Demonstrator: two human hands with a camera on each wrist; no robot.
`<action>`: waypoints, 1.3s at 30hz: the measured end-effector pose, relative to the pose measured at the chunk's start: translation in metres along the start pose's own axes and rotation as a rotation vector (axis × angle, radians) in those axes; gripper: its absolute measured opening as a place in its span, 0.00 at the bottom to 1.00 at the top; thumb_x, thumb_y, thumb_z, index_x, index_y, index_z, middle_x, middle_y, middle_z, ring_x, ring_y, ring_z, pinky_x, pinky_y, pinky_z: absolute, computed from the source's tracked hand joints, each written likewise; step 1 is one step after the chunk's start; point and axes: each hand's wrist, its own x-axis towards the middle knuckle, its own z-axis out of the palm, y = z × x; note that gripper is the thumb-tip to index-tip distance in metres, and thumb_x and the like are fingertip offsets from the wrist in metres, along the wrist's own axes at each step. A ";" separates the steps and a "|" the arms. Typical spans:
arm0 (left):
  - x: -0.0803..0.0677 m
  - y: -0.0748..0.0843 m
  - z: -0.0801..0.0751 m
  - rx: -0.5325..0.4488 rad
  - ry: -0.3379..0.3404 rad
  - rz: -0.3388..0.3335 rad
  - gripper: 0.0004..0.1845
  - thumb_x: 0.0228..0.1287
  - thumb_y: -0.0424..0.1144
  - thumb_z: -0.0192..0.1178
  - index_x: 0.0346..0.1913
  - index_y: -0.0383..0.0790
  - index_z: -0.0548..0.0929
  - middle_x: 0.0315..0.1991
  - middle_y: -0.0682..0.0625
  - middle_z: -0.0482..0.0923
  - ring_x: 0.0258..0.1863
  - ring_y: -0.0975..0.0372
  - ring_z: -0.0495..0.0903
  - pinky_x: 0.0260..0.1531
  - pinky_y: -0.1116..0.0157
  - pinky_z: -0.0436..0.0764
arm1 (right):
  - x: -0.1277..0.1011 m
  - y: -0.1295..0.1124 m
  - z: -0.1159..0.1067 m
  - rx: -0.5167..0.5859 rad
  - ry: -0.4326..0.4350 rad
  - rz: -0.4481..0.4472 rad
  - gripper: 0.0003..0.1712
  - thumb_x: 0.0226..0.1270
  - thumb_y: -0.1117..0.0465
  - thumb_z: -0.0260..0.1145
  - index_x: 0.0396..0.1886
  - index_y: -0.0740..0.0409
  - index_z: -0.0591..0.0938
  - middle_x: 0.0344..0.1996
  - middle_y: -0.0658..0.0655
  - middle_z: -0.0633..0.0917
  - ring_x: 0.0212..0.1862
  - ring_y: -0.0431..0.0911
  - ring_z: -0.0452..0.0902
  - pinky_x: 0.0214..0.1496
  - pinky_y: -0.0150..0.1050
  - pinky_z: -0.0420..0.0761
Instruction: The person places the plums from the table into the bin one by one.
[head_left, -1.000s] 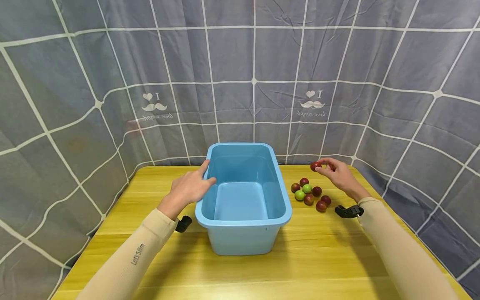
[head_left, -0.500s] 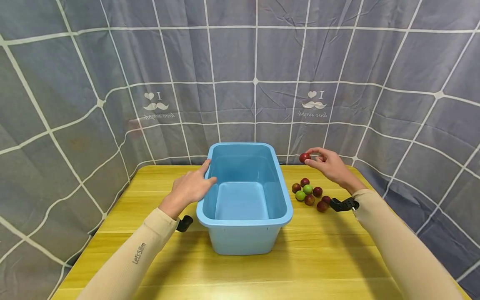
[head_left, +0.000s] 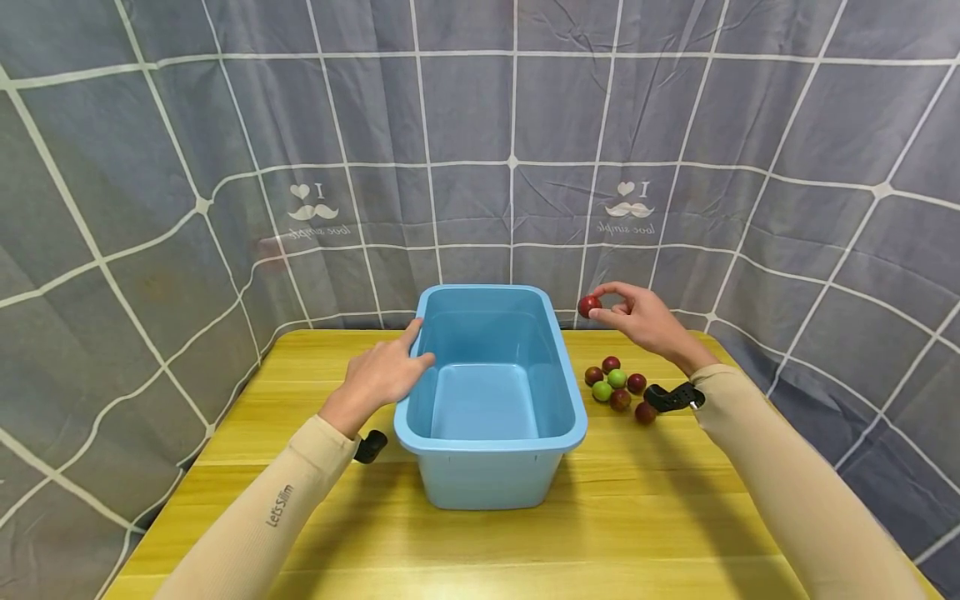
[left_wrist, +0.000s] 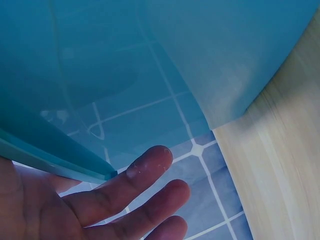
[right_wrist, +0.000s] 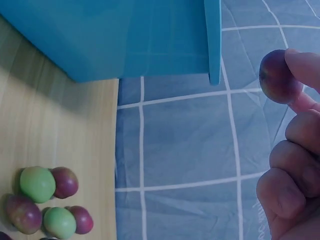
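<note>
Grey cloth with a white grid (head_left: 465,108) hangs behind one wooden table (head_left: 480,554) in the head view. One blue tub (head_left: 491,477) stands on it, and to its right seven loose fruits show: five red fruits (head_left: 620,400) and two green fruits (head_left: 617,378); one of two black wrist straps (head_left: 666,398) might cover more. One further red fruit, the held plum-like fruit (head_left: 589,307), is above the table's far edge, right of the tub, pinched between thumb and index finger of the right hand (head_left: 637,318). The left hand (head_left: 381,372) rests on the tub's left rim, thumb and index finger spread apart. The left wrist view shows three other fingers loosely extended outside the tub wall. The right wrist view repeats the pinch, with both green fruits, three red ones and dark slivers at the lower edge.
</note>
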 end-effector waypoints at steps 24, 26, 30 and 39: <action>-0.003 0.002 -0.002 -0.012 -0.003 0.006 0.43 0.70 0.63 0.45 0.82 0.58 0.44 0.36 0.45 0.81 0.29 0.54 0.78 0.23 0.58 0.72 | 0.036 -0.048 0.019 -0.198 -0.219 -0.102 0.20 0.69 0.46 0.68 0.56 0.49 0.82 0.14 0.51 0.68 0.18 0.46 0.64 0.24 0.38 0.67; -0.003 0.002 -0.002 -0.011 -0.005 0.016 0.43 0.70 0.64 0.47 0.82 0.57 0.45 0.43 0.45 0.83 0.29 0.54 0.78 0.23 0.58 0.72 | 0.039 -0.051 0.022 -0.205 -0.230 -0.114 0.20 0.70 0.47 0.68 0.56 0.49 0.82 0.13 0.50 0.68 0.17 0.46 0.63 0.25 0.37 0.67; -0.004 0.002 -0.002 -0.010 -0.004 0.032 0.45 0.69 0.64 0.49 0.82 0.54 0.46 0.50 0.42 0.83 0.27 0.54 0.77 0.22 0.59 0.71 | 0.045 -0.056 0.027 -0.206 -0.252 -0.122 0.20 0.69 0.47 0.68 0.56 0.49 0.82 0.13 0.50 0.68 0.17 0.46 0.64 0.25 0.37 0.68; -0.003 0.005 -0.003 -0.023 0.017 0.062 0.46 0.68 0.63 0.52 0.82 0.50 0.49 0.25 0.46 0.74 0.21 0.56 0.72 0.19 0.61 0.69 | 0.057 -0.065 0.034 -0.215 -0.269 -0.115 0.20 0.70 0.47 0.68 0.56 0.49 0.82 0.16 0.52 0.75 0.20 0.46 0.67 0.26 0.38 0.70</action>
